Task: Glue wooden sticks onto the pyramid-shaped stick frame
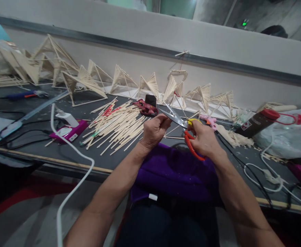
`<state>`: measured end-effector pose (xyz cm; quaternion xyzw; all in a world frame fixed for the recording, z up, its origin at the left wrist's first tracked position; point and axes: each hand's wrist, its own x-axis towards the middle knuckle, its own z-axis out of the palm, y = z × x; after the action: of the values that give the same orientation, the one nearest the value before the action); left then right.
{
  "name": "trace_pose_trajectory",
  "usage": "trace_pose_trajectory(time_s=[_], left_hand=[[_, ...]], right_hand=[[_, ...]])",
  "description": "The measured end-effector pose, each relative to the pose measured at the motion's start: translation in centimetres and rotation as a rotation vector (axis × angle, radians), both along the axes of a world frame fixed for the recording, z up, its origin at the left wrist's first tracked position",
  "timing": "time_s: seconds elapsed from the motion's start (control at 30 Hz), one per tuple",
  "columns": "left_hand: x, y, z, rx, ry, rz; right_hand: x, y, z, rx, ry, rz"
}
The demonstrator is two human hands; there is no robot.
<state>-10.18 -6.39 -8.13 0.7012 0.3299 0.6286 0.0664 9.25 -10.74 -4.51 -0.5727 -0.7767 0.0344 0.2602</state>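
My right hand (204,139) grips a pair of scissors (175,118) with one yellow and one orange handle. Their blades are spread and point left, close to the fingertips of my left hand (154,128). Those fingers are pinched together; what they hold, if anything, is too small to make out. To the left lies a loose pile of thin wooden sticks (119,128), several with red marks. Below my hands a purple cloth (176,175) hangs over the table edge and my lap. A few sticks (175,137) rest on the table between my hands.
Fan-shaped stick frames (147,85) line the wall. Behind the pile sits a dark red clamp-like tool (146,107). A pink glue gun (209,121) and a dark bottle (257,122) are at right. A magenta power strip (70,132) and white cable (86,157) lie left.
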Motion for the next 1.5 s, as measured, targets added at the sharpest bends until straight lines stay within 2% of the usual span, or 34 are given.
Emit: trace_pose_trajectory(time_s=[0.1,0.23,0.57,0.77,0.93,1.13,1.4,1.5], left_hand=[[0.24,0.26,-0.18,-0.106,-0.105,-0.042],[0.24,0.41,-0.13,-0.092,-0.123,-0.103],[-0.08,0.18,-0.12,0.16,0.098,0.082],[0.31,0.07,-0.01,0.216,0.19,0.154],[0.22,-0.02,-0.16,0.179,0.193,0.168],[0.25,0.15,-0.34,0.092,0.154,0.165],[0.5,0.73,-0.39,-0.019,0.025,0.101],[0.35,0.7,-0.4,-0.023,-0.004,0.042]], right_hand=[[-0.03,0.17,-0.15,0.024,-0.015,-0.038],[-0.13,0.35,-0.21,0.001,-0.03,-0.062],[0.29,0.46,0.11,-0.12,-0.036,-0.013],[0.46,0.3,0.46,-0.132,-0.027,0.008],[0.25,0.33,0.43,-0.177,0.036,0.041],[-0.06,0.3,0.56,-0.153,-0.008,0.006],[0.3,0.63,0.33,-0.086,0.005,-0.023],[0.22,0.5,0.34,-0.059,0.009,-0.017]])
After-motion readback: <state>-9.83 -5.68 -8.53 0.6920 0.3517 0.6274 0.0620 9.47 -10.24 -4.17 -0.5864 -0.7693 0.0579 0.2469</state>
